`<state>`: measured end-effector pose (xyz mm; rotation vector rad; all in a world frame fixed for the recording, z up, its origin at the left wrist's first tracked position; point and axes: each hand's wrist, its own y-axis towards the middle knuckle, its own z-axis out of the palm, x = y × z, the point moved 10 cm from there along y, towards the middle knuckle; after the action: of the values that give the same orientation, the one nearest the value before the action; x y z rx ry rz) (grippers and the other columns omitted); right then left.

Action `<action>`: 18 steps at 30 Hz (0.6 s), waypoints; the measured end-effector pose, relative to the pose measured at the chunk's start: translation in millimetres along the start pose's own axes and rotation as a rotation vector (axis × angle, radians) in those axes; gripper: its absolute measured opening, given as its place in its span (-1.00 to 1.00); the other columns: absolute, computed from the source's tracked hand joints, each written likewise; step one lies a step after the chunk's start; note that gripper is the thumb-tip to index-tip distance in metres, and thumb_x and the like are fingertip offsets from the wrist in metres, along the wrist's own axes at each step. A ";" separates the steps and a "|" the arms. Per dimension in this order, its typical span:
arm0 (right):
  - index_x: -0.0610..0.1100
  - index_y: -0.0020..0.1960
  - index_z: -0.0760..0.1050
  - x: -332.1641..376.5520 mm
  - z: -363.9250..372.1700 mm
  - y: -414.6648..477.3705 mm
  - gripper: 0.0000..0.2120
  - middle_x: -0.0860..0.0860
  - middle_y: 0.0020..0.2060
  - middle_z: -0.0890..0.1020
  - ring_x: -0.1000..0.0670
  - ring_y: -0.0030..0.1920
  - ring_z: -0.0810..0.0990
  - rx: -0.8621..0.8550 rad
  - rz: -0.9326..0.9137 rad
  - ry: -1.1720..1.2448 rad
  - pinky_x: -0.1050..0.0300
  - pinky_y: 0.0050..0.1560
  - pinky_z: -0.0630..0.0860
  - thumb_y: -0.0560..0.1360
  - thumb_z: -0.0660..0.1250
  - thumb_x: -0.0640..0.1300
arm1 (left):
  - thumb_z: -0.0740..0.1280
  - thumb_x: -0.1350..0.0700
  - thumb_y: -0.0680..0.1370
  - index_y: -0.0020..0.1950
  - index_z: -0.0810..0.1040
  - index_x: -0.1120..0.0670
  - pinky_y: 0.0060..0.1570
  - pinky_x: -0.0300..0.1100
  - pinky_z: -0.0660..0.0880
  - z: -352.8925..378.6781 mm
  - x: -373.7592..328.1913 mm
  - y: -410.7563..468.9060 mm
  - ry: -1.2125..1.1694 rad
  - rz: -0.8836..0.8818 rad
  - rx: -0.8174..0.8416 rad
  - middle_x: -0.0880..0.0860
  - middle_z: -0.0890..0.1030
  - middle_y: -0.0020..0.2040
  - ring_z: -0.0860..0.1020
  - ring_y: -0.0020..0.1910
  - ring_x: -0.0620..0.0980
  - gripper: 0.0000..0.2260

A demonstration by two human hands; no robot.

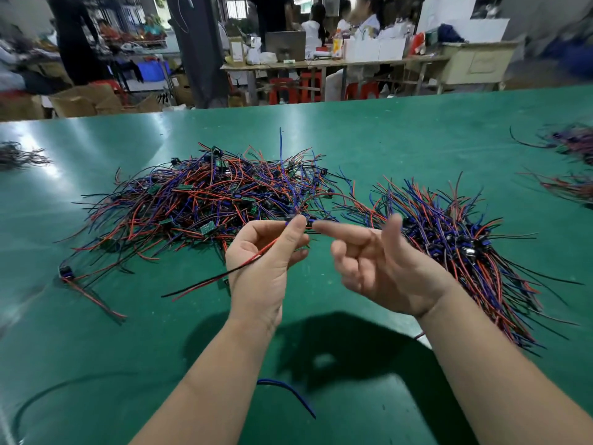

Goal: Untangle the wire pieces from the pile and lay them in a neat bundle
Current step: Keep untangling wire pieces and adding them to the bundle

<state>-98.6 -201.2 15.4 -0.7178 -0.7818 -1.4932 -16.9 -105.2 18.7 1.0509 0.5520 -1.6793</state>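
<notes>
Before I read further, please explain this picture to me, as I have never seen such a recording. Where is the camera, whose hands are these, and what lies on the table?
No machine is here: a person works with bare hands, and one camera worn on the head looks forward and down at them. The green table carries a tangled pile of red, blue and black wire pieces in the middle, and to its right a tidier bundle. The left hand pinches one wire piece between its fingers; its red and black wires trail toward the lower left. The right hand holds nothing, its forefinger pointing at that piece. A loose blue wire lies nearer the person.
</notes>
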 end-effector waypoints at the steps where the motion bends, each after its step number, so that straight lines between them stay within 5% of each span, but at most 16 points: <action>1: -0.31 0.23 0.46 3.0 -13.5 4.0 -0.24 -0.02 -0.28 0.59 0.12 -0.38 0.52 -0.154 -0.058 0.174 0.34 -0.36 0.48 0.26 0.43 0.23 | 0.51 0.08 0.27 -0.23 0.52 0.13 -0.39 -0.30 0.52 0.4 -3.2 -1.1 0.048 0.043 0.000 0.03 0.64 -0.37 0.61 -0.39 -0.09 -0.77; 4: -0.37 0.01 0.45 -0.3 -52.8 -2.7 -0.52 -0.09 -0.32 0.53 0.07 -0.39 0.52 -0.570 -0.198 0.598 0.31 -0.43 0.49 0.48 0.31 0.09 | 0.52 0.06 0.29 -0.22 0.52 0.12 -0.37 -0.28 0.53 -2.5 -8.1 -3.0 0.061 0.105 -0.031 0.05 0.65 -0.35 0.63 -0.37 -0.06 -0.76; 7: -0.37 -0.07 0.46 -8.4 -64.8 -11.0 -0.60 -0.12 -0.31 0.52 0.05 -0.37 0.51 -0.716 -0.139 0.561 0.32 -0.45 0.49 0.52 0.33 0.01 | 0.51 0.07 0.32 -0.20 0.51 0.12 -0.37 -0.29 0.53 -10.0 -8.8 -0.6 0.038 0.116 -0.084 0.04 0.65 -0.35 0.64 -0.35 -0.06 -0.77; 11: -0.24 -0.15 0.63 -18.6 -47.3 -1.5 -0.74 -0.03 -0.39 0.55 0.12 -0.49 0.51 -0.604 0.051 0.212 0.37 -0.48 0.45 0.35 0.41 -0.03 | 0.54 0.11 0.37 -0.23 0.53 0.09 -0.34 -0.18 0.55 -3.5 -10.0 -1.2 0.313 0.184 0.010 0.07 0.64 -0.35 0.62 -0.35 -0.04 -0.81; 14: -0.18 -0.27 0.68 -12.3 -34.4 6.9 -0.77 0.01 -0.40 0.54 0.14 -0.43 0.46 -0.493 -0.024 0.004 0.38 -0.42 0.42 0.24 0.43 -0.02 | 0.55 0.06 0.35 -0.29 0.53 0.04 -0.34 -0.29 0.46 15.2 -7.1 -11.5 0.602 0.288 0.171 -0.02 0.61 -0.37 0.52 -0.41 -0.16 -0.79; 18: -0.25 -0.19 0.61 0.3 -42.9 1.0 -0.74 -0.01 -0.39 0.50 0.15 -0.42 0.43 -0.513 -0.076 -0.211 0.39 -0.43 0.39 0.21 0.44 -0.10 | 0.54 0.03 0.34 -0.29 0.54 -0.03 -0.34 -0.38 0.43 27.8 -3.7 -19.7 0.781 0.358 0.284 -0.11 0.63 -0.35 0.53 -0.42 -0.23 -0.82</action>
<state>-97.1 -236.4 -9.1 -1.2559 -0.5857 -1.7265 -45.3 -117.7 33.5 1.9086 0.5709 -1.0093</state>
